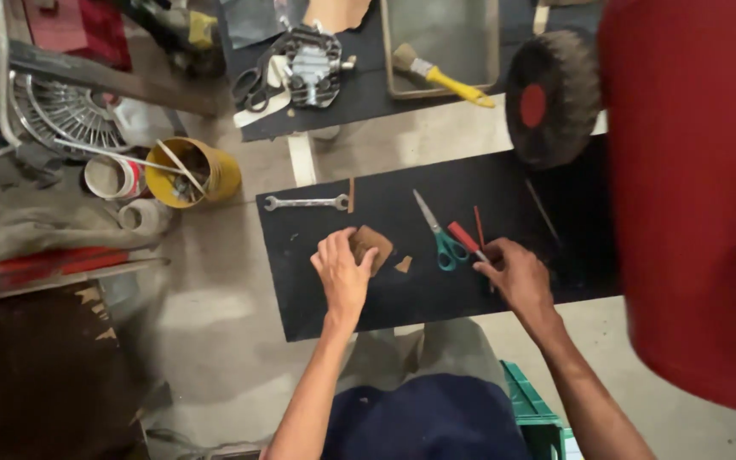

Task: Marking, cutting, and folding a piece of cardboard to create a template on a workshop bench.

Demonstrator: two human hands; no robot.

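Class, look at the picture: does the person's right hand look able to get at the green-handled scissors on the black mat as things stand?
Probably yes. The right hand rests on the black mat just beside the green-handled scissors, with only a red-handled tool at its fingertips and nothing lying over the scissors.

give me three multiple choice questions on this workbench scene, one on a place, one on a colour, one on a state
1. Where does the wrench lie?
A. on the black mat, beyond the left hand
B. inside the yellow can
C. on the red tank

2. What colour are the handles of the scissors near the right hand?
A. yellow
B. teal
C. white

3. What is the left hand doing?
A. hanging free in the air
B. gripping the paintbrush
C. pressing on a brown piece of material

Answers:
1 A, the wrench rests flat on the black mat at its far edge.
2 B, the loops are teal.
3 C, the fingers cover the brown piece on the mat, while the right hand holds a red-handled tool.
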